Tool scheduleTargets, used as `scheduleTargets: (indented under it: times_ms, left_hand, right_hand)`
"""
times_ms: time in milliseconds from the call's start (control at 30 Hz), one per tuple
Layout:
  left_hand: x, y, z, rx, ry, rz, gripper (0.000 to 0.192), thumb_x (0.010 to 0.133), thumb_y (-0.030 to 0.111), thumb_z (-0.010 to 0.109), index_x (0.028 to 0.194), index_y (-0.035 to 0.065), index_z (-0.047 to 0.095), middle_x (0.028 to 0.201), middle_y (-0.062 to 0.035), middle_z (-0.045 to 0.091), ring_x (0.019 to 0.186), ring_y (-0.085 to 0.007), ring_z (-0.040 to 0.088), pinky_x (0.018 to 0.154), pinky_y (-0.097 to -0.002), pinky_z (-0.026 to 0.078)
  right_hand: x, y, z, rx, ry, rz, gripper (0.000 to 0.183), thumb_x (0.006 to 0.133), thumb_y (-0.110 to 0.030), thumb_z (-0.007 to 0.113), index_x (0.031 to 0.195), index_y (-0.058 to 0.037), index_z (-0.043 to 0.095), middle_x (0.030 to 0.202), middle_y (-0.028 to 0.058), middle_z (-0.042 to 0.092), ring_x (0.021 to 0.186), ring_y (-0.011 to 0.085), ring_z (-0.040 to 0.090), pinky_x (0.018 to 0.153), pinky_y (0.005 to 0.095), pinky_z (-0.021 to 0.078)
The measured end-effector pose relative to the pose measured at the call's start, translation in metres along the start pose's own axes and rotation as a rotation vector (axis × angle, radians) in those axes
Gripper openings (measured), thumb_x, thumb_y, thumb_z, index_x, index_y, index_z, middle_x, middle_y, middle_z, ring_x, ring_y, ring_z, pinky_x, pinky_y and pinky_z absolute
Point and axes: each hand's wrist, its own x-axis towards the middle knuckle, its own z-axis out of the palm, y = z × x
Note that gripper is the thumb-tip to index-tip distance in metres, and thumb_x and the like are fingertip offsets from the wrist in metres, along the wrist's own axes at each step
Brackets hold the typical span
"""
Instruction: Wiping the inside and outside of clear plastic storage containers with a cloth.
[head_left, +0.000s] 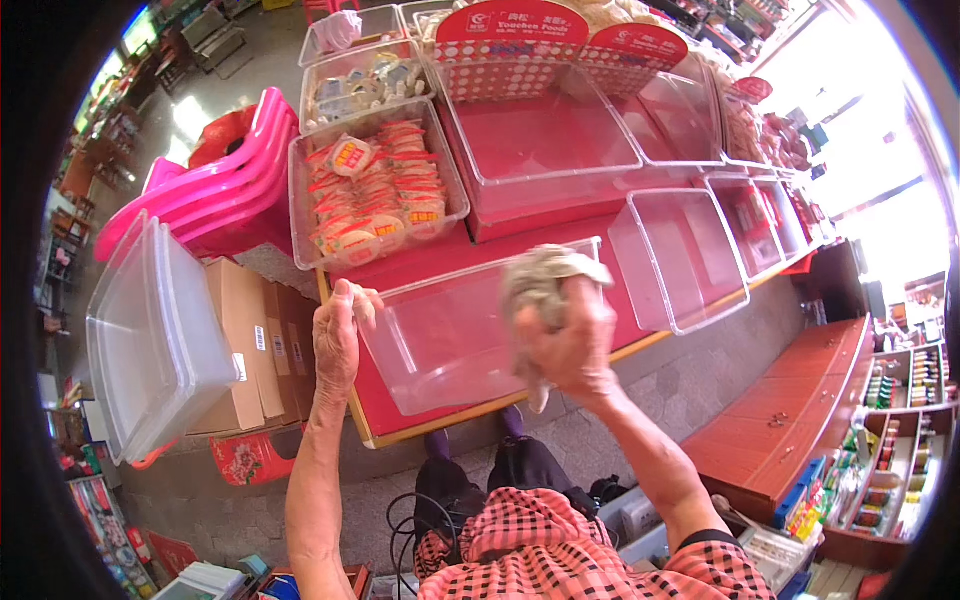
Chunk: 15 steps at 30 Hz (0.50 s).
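A clear plastic bin lies before me on the red tabletop, near its wooden front edge. My left hand grips the bin at its far left corner, thumb up and fingers curled over the rim. A crumpled greyish cloth is bunched in my right hand, over the right end of the bin. The cloth is blurred, and one end hangs down over the bin's near side. Whether it touches the plastic I cannot tell.
Behind the left hand stands a bin of wrapped snacks. Other clear bins line the stepped red display. To the left are pink stacked chairs, nested clear bins and cardboard boxes. A brown cabinet stands right.
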Motion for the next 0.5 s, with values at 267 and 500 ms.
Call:
scheduleTargets:
  times_ms: [267, 500]
  left_hand:
    - [0.005, 0.000, -0.020, -0.092, 0.041, -0.237, 0.051, 0.099, 0.045, 0.039, 0.083, 0.0043, 0.064, 0.073, 0.0026, 0.059, 0.069, -0.0056, 0.054, 0.065, -0.0241, 0.044]
    - [0.010, -0.004, 0.004, 0.032, -0.034, -0.086, 0.049, 0.101, 0.041, 0.037, 0.073, 0.0069, 0.059, 0.067, 0.0047, 0.055, 0.062, -0.0023, 0.045, 0.057, -0.0208, 0.038]
  right_hand:
    - [-0.005, -0.099, 0.074, 0.337, -0.232, -0.399, 0.044, 0.069, -0.011, 0.067, 0.108, -0.0011, 0.050, 0.098, 0.0211, 0.056, 0.088, 0.0400, 0.057, 0.070, 0.0482, 0.0499]
    - [0.020, -0.059, 0.048, 0.193, -0.388, -0.567, 0.039, 0.069, -0.015, 0.066, 0.103, -0.0020, 0.054, 0.091, 0.0206, 0.057, 0.083, 0.0373, 0.058, 0.061, 0.0459, 0.0508]
